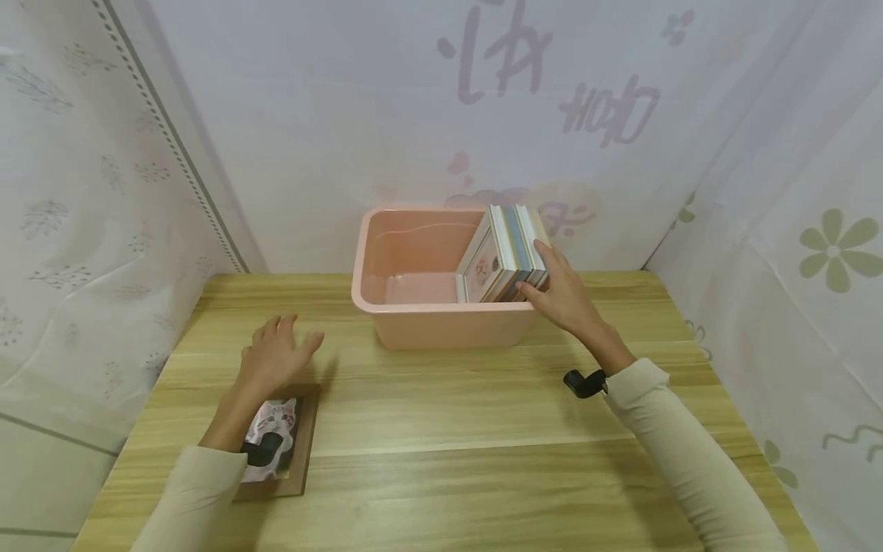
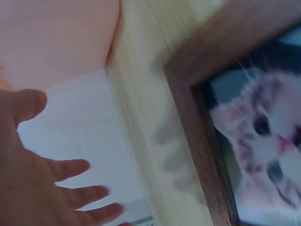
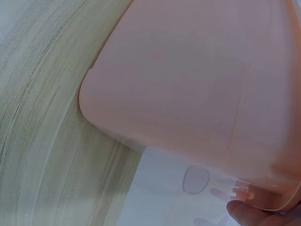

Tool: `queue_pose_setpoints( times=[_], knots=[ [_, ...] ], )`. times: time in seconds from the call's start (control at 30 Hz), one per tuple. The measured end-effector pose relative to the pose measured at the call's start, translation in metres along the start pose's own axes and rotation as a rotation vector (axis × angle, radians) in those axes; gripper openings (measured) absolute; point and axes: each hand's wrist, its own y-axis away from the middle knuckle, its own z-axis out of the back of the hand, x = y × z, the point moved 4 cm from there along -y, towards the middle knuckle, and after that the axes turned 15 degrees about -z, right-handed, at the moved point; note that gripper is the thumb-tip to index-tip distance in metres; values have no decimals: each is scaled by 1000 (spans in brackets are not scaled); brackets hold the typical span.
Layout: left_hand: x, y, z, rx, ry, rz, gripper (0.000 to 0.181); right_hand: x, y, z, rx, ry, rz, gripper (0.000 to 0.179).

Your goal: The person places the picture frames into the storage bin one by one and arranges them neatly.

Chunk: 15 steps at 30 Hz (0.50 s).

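A pink plastic bin (image 1: pixel 448 328) holds several thin picture frames (image 1: pixel 513 245) with white, blue and yellowish edges, leaning together at its right end. My right hand (image 1: pixel 569 295) grips these frames at their right side, thumb at the near edge and fingers over the top. Only its fingertips (image 3: pixel 249 214) show by the bin's rim in the right wrist view. My left hand (image 1: pixel 276 356) hovers with spread fingers above the table, holding nothing. Below its wrist lies a brown wooden picture frame (image 1: pixel 310 441) with a cat picture (image 2: pixel 268 141), partly hidden by the forearm.
The light wood table (image 1: pixel 441 475) runs under everything, its back edge against a printed white curtain (image 1: pixel 310 115). More curtain (image 1: pixel 779 230) hangs along the right side. A black strap device (image 1: pixel 585 383) sits on the right wrist.
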Motion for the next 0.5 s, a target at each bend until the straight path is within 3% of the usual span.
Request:
queue_pose_setpoints(
  times=[0.2,0.4,0.5],
  knots=[
    [10,25,-6,151,-62,51,95,0,0,0,2,3,0,84],
    [20,44,-16,242,-71,55,103,0,0,-1,-2,6,5,84],
    [20,49,-21,276,-51,59,96,-1,0,-1,-5,0,2,84]
  ],
)
